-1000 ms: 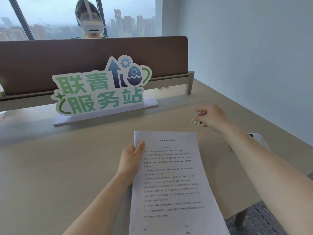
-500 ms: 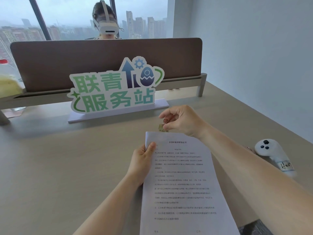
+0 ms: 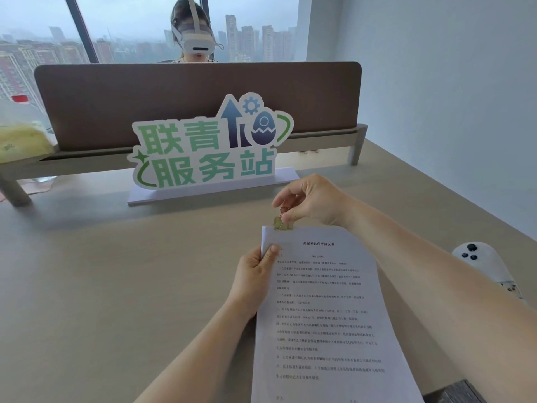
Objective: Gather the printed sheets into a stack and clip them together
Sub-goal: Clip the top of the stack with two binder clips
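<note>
A stack of printed sheets with dense text is held above the beige desk. My left hand grips the stack at its left edge near the top, thumb on the front page. My right hand pinches the wire handles of a small gold binder clip. The clip sits at the stack's top edge near the left corner. Whether its jaws are over the paper I cannot tell.
A green and white sign on a white base stands just beyond the hands. Behind it runs a brown divider panel, with a person in a headset across it. A white controller lies on the desk at right.
My right hand has carried the binder clip from the desk at right over to the stack's top left corner. My left hand keeps holding the sheets.
</note>
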Available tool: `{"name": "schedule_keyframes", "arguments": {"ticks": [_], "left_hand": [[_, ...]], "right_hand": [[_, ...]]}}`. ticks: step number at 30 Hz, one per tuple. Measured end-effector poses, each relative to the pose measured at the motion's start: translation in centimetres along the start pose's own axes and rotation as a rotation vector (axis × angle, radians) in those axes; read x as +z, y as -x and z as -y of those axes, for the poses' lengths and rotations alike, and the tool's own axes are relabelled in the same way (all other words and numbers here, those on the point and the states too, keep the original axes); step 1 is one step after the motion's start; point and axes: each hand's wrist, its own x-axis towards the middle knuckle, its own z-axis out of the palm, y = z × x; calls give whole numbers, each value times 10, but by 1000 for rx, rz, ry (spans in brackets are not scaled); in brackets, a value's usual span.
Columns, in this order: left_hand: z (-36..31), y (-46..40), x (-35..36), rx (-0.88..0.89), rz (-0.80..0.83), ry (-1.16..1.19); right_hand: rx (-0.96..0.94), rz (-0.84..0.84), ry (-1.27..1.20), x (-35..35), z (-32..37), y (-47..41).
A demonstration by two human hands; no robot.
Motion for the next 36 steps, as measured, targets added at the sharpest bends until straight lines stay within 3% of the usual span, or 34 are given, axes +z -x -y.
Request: {"name": "schedule_keyframes", "arguments": {"ticks": [7, 22, 24, 28, 30, 32, 36], "left_hand": [[2, 0, 0, 30, 1, -1], [2, 0, -1, 25, 9, -18], [2, 0, -1, 20, 1, -37], [-1, 2, 1, 17, -7, -29], [-3, 3, 1, 22, -5, -20], [-4, 4, 2, 21, -4, -20], [-5, 6, 3, 1, -12, -17]], "right_hand": [[27, 96, -31, 5, 0, -2], [76, 92, -97, 11, -7, 8], [69, 16, -104, 11, -10, 12], [107, -424, 13, 1, -24, 27], [194, -553, 128, -10, -35, 40], [301, -577, 239, -23, -50, 58], [521, -458, 437, -46, -87, 98]]}}
